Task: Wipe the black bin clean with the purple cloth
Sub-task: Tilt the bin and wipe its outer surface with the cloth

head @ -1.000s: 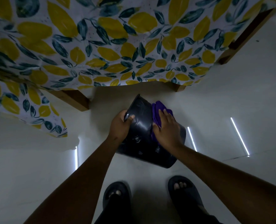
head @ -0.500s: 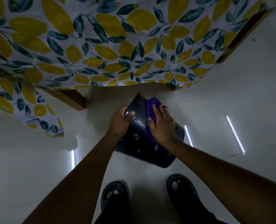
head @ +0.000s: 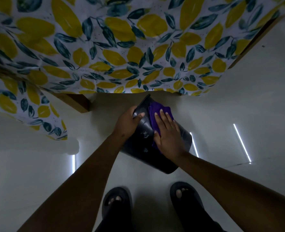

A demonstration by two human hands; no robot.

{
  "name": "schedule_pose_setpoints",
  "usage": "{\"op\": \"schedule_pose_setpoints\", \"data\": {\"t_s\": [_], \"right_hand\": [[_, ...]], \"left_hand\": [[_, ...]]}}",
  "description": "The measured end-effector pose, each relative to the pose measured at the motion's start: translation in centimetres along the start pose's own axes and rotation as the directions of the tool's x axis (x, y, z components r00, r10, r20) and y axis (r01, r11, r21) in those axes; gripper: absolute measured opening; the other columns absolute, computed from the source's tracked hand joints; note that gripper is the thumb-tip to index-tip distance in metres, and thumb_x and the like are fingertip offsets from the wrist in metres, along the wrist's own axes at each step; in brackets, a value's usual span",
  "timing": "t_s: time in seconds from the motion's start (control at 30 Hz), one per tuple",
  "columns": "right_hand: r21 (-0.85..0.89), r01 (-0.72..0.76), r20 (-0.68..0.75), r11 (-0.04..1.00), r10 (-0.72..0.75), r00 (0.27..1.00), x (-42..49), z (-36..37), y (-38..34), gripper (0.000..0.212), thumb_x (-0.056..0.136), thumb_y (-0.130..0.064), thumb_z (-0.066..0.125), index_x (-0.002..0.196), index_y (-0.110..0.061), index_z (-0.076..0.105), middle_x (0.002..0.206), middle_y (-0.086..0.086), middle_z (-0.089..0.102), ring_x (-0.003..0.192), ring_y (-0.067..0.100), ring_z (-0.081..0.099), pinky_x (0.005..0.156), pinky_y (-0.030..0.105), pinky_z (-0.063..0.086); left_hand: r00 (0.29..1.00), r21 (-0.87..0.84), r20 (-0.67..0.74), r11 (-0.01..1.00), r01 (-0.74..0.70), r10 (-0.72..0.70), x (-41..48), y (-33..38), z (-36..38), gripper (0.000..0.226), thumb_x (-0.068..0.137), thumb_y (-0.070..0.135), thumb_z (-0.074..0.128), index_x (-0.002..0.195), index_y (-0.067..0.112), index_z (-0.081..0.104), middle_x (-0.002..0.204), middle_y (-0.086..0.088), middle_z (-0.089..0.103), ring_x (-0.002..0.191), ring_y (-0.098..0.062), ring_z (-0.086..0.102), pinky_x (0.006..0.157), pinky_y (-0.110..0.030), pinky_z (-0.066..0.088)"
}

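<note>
Tilting above the pale floor [head: 38,173], the black bin [head: 156,148] is gripped at its rim by the left hand [head: 126,121]; the purple cloth [head: 153,114] is pressed against its side under the flat, unclenched fingers [head: 163,118] of the right hand [head: 169,136].

Glossy black bin [head: 143,131], soft purple cloth [head: 152,114]

No readable text or label anywhere, though the dim light may hide some
</note>
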State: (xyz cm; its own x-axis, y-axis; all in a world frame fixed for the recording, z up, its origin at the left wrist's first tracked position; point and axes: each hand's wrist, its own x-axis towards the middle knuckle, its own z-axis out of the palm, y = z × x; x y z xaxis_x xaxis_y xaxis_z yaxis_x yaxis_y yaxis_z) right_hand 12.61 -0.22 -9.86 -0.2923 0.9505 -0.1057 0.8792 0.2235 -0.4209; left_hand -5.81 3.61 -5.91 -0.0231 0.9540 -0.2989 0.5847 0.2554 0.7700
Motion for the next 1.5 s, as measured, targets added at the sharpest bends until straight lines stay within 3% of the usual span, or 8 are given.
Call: {"op": "schedule_pose_setpoints", "data": {"t_s": [0.13,0.43,0.57,0.73,0.9,1.17,1.37,1.5], "right_hand": [[0.078,-0.115,0.005,0.990,0.115,0.993,0.5,-0.5,1.7,0.070,0.089,-0.044,0.036,0.151,-0.017,0.019,0.159,0.006,0.022,0.147,0.027,0.018,0.115,0.048,0.028],[-0.294,0.332,0.091,0.897,-0.319,0.943,-3.4,1.3,1.7,0.074,0.080,-0.031,0.042,0.151,-0.021,0.021,0.160,0.004,0.018,0.147,0.030,0.012,0.116,0.051,0.020],[-0.327,0.364,0.109,0.872,-0.347,0.931,-0.7,0.8,-0.4,0.072,0.085,-0.034,0.046,0.151,-0.024,0.020,0.161,0.001,0.018,0.148,0.026,0.013,0.116,0.049,0.021],[-0.318,0.286,0.058,0.904,-0.283,0.957,-3.1,0.7,2.8,0.078,0.086,-0.033,0.047,0.154,-0.022,0.009,0.162,0.005,0.011,0.149,0.027,0.006,0.118,0.049,0.017],[-0.388,0.487,0.171,0.783,-0.458,0.872,-6.0,2.2,3.2,0.074,0.081,-0.032,0.047,0.151,-0.026,0.022,0.159,0.001,0.020,0.147,0.031,0.015,0.114,0.053,0.020],[-0.251,0.225,0.015,0.942,-0.228,0.973,-2.5,0.6,2.8,0.071,0.087,-0.032,0.041,0.153,-0.023,0.014,0.161,0.003,0.015,0.149,0.025,0.007,0.115,0.053,0.025],[-0.361,0.408,0.125,0.839,-0.390,0.912,-5.4,2.2,3.0,0.078,0.081,-0.034,0.050,0.152,-0.028,0.016,0.161,0.001,0.012,0.148,0.031,0.010,0.114,0.053,0.020],[-0.249,0.276,0.037,0.929,-0.275,0.961,-1.5,0.8,1.5,0.073,0.088,-0.032,0.044,0.153,-0.027,0.010,0.161,0.001,0.011,0.149,0.026,0.009,0.117,0.050,0.020]], "left_hand": [[0.998,0.085,0.063,0.996,0.005,-0.011,-1.3,-1.4,-0.9,0.030,0.093,0.033,0.054,0.116,0.014,0.055,0.110,-0.006,0.065,0.101,-0.021,0.060,0.080,-0.027,0.041],[0.999,0.092,0.027,0.996,0.015,-0.017,-0.4,-0.4,-0.1,0.027,0.095,0.028,0.049,0.119,0.017,0.054,0.116,-0.010,0.067,0.106,-0.028,0.062,0.090,-0.036,0.049],[0.998,-0.041,0.058,0.999,0.022,-0.020,-0.3,0.3,0.0,0.032,0.093,0.008,0.042,0.119,0.019,0.058,0.113,-0.006,0.067,0.104,-0.023,0.061,0.086,-0.024,0.044],[0.995,-0.080,0.099,0.997,0.017,-0.009,-0.4,-0.9,-0.7,0.026,0.098,0.023,0.045,0.119,0.018,0.060,0.112,-0.004,0.068,0.101,-0.018,0.063,0.087,-0.025,0.048],[0.996,-0.106,0.089,0.994,0.031,-0.021,-0.1,-0.8,-0.5,0.027,0.097,0.022,0.045,0.119,0.018,0.060,0.113,-0.002,0.067,0.104,-0.018,0.062,0.086,-0.025,0.048],[0.997,-0.035,0.074,0.999,-0.017,0.019,0.5,-0.4,-0.5,0.025,0.097,0.021,0.046,0.115,0.017,0.062,0.111,-0.003,0.068,0.099,-0.015,0.061,0.085,-0.024,0.043],[0.999,-0.039,0.054,0.999,-0.001,0.003,0.5,-0.8,-0.2,0.028,0.096,0.023,0.047,0.120,0.015,0.060,0.116,-0.008,0.068,0.107,-0.021,0.061,0.094,-0.033,0.047],[0.998,-0.028,0.056,1.000,-0.010,0.011,0.7,-0.2,0.0,0.027,0.097,0.022,0.047,0.119,0.014,0.060,0.117,-0.008,0.066,0.107,-0.021,0.060,0.090,-0.029,0.044]]}}
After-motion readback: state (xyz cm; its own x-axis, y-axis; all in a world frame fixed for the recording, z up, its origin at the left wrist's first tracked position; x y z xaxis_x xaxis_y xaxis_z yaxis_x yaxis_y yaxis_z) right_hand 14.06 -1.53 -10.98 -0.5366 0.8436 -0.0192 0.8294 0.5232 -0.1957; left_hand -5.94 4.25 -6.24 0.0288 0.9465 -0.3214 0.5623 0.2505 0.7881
